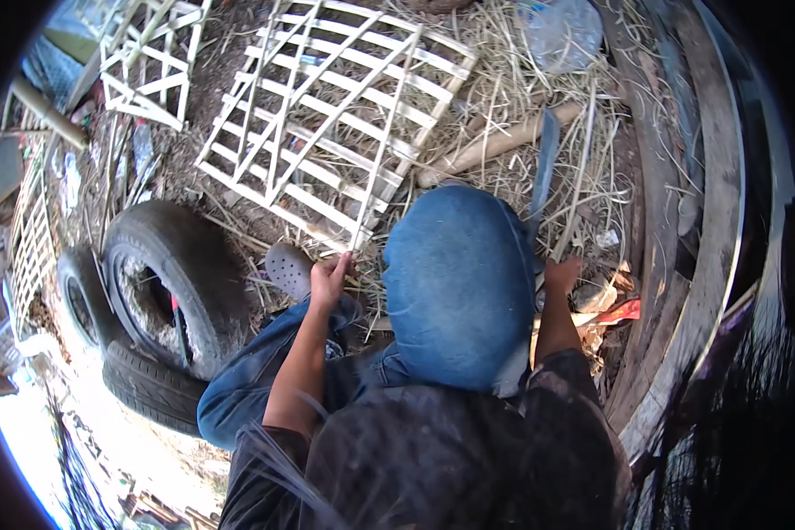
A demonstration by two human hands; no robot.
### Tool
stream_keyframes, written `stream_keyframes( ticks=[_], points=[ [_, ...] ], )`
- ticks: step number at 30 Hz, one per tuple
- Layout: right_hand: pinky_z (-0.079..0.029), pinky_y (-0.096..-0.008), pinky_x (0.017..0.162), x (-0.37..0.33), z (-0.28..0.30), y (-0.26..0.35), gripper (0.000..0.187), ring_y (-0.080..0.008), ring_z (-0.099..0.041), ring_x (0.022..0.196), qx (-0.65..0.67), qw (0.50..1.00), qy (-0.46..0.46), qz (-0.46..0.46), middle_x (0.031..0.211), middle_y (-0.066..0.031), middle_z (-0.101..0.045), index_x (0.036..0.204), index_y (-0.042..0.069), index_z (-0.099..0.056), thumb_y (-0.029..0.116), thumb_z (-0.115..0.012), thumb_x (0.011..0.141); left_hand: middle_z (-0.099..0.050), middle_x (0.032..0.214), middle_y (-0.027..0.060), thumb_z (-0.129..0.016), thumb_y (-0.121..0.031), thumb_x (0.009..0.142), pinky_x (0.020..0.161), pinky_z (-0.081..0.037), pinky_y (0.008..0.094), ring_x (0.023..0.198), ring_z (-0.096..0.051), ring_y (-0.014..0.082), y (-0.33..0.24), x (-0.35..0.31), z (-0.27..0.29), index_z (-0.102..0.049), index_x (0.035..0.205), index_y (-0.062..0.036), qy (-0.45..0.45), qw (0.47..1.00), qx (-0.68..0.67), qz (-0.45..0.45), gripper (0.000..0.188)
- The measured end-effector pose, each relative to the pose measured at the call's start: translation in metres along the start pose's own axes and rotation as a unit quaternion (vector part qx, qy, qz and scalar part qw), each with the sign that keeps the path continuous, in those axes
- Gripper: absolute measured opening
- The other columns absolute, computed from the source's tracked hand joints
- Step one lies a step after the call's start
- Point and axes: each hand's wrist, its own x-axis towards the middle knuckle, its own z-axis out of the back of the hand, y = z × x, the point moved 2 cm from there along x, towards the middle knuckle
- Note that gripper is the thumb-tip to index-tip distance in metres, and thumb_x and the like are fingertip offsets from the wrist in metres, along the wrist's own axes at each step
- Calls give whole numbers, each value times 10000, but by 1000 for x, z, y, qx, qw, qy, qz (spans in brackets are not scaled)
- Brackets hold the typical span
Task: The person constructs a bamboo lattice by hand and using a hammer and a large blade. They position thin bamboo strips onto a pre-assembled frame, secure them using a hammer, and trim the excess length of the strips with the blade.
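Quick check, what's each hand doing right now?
Left hand: closed, pinching the near corner of the slatted lattice.
Right hand: fingers look curled beside the blue-clad knee; whether it grips anything cannot be told.

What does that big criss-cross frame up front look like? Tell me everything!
The lattice frame looks like pale split bamboo or wood: parallel slats crossed by slanting ones, with open gaps. It sits slantwise over littered ground, and the left hand is at its nearest corner, seemingly pinching a slat end.
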Motion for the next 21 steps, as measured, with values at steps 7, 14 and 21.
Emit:
stream_keyframes(
  ticks=[7, 14, 21],
  points=[
    [-477, -486, 896, 33, -39, -33, 598, -431, -582, 1051, -71, 989, 132, 6, 1107, -272, -606, 1168, -32, -490, 384, -668, 778, -662, 647, 50, -579, -329, 930, 597, -459, 249, 601, -554, 64, -2, -4, -1, -691, 770, 45, -3, 999, 15, 28, 422],
    [-463, -514, 844, 72, -57, -56, 517, -467, -595, 976, -4, 979, 127, 161, 960, -341, -615, 965, -111, -601, 378, -579, 797, -635, 617, 21, -587, -328, 925, 560, -431, 248, 578, -518, 49, 12, 0, -3, -702, 800, 20, 5, 1000, 1, -24, 388],
    [-489, -419, 721, 37, 11, -35, 483, -338, -627, 829, 88, 980, 173, 36, 901, -250, -643, 999, -118, -602, 330, -595, 821, -611, 548, 20, -563, -406, 918, 543, -440, 278, 524, -527, 84, 16, -4, 5, -715, 681, -47, 6, 999, 44, 1, 456]
  ],
)
